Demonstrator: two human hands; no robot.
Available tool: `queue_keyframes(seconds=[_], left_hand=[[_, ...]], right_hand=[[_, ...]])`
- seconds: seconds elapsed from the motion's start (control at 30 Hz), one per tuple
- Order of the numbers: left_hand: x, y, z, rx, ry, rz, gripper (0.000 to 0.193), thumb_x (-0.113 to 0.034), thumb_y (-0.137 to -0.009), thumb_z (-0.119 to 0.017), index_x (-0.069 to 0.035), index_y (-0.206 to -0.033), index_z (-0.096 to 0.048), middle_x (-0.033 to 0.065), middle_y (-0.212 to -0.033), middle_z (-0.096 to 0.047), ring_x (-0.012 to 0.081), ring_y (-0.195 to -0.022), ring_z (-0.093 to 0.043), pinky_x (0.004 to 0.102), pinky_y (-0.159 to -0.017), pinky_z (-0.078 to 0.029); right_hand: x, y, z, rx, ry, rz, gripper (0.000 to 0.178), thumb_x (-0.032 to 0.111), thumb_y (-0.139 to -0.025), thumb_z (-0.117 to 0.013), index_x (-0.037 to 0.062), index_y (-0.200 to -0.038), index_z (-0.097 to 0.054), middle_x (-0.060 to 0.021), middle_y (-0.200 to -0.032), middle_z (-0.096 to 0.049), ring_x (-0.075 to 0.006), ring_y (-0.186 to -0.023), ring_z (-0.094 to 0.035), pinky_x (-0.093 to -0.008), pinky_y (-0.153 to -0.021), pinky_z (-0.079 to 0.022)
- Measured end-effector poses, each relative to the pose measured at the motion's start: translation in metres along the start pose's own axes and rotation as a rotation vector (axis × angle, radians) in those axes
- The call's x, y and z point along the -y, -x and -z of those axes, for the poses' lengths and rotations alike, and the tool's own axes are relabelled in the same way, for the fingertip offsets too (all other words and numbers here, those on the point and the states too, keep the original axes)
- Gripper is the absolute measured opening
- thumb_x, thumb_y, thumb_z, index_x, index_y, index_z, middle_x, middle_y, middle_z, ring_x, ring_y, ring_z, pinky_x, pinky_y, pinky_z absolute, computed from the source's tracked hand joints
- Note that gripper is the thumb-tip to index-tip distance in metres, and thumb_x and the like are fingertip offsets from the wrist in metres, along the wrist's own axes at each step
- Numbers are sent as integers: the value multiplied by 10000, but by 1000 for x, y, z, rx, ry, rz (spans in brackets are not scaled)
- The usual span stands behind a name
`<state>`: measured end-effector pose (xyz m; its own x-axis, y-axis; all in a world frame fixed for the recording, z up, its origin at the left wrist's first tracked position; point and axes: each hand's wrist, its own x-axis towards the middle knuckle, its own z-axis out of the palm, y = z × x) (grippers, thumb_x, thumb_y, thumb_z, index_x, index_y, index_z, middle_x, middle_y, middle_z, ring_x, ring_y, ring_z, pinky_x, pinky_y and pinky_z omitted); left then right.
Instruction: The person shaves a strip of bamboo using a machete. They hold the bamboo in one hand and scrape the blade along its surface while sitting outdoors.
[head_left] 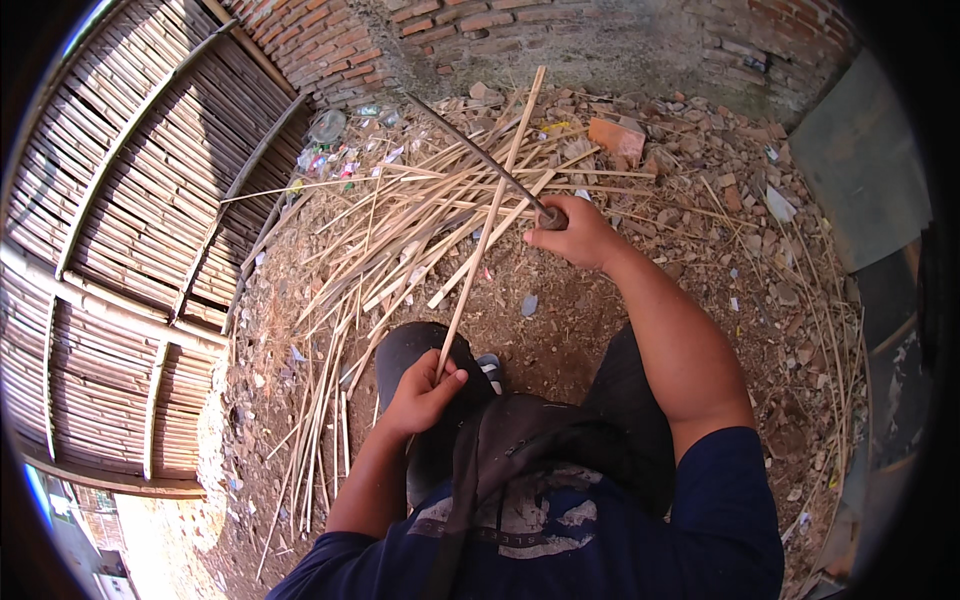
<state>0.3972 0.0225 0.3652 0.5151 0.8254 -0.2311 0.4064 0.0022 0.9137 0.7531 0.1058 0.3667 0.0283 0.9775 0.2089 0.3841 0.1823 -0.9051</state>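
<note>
Strip [469, 280], pale and narrow, rises from the left hand [418, 396], just below and left of the frame's centre, to the top centre, leaning right as it climbs. The left hand is closed round its lower end, the thumb laid over it and pointing up and right. It sits low, over the left knee [422, 345], with its forearm slanting up and right from the lower edge.

The right hand [582, 236], higher up and right of centre, makes a fist round the butt of a blade [460, 137], with its thumb pointing left. That arm comes from the sleeve [730, 490] at the lower right, bends at the elbow, and reaches up and left, well out in front of the body. The blade, long and dark, slants from the fist toward the upper left and crosses the strip above the frame's centre; whether the two touch, I cannot tell. The hands are well apart, the right farther from the body.

Beyond them a pile [385, 265] of similar strips spreads over the ground [545, 345], from upper centre toward the lower left. A brick wall [470, 45] spans the top; a bamboo panel [130, 180] fills the left.
</note>
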Motion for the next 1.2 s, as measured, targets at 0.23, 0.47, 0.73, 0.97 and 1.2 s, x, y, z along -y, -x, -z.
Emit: queue_keyframes(seconds=[0.23,0.47,0.73,0.97,1.2], left_hand=[[-1,3,0,9,17,-8,177,-193,-991,-676,-92,-984,-531,-82,-774,-475,20,-691,-413,214,-608,-349],[0,2,0,15,44,-3,173,-188,-990,-678,-90,-980,-535,-83,-776,-474,16,-698,-412,210,-613,-347],[-6,8,0,40,35,-6,166,-178,-982,-691,-89,-985,-550,-85,-776,-482,13,-698,-412,205,-612,-345],[-7,10,-2,24,30,-14,164,-174,-981,-692,-90,-988,-552,-86,-776,-483,14,-697,-413,206,-612,-345],[-19,18,-3,80,-15,13,161,-188,-982,-694,-91,-985,-566,-90,-770,-481,14,-700,-416,207,-610,-343]], right_hand=[[10,3,6,36,-125,-102,359,341,-802,-815,29,-900,-668,-2,-741,-597,-131,-699,-548,-342,-670,-452],[16,4,6,61,-249,-96,252,254,-853,-791,85,-820,-607,30,-636,-529,-89,-559,-512,-305,-549,-422],[24,6,6,55,-328,-96,206,211,-875,-774,94,-834,-610,33,-634,-542,-78,-522,-511,-289,-502,-411],[21,8,8,40,-348,-96,146,157,-917,-736,78,-888,-617,24,-669,-543,-63,-526,-490,-267,-480,-386],[24,10,9,42,-366,-79,169,181,-882,-767,64,-860,-646,18,-651,-544,-85,-508,-509,-286,-485,-409]])
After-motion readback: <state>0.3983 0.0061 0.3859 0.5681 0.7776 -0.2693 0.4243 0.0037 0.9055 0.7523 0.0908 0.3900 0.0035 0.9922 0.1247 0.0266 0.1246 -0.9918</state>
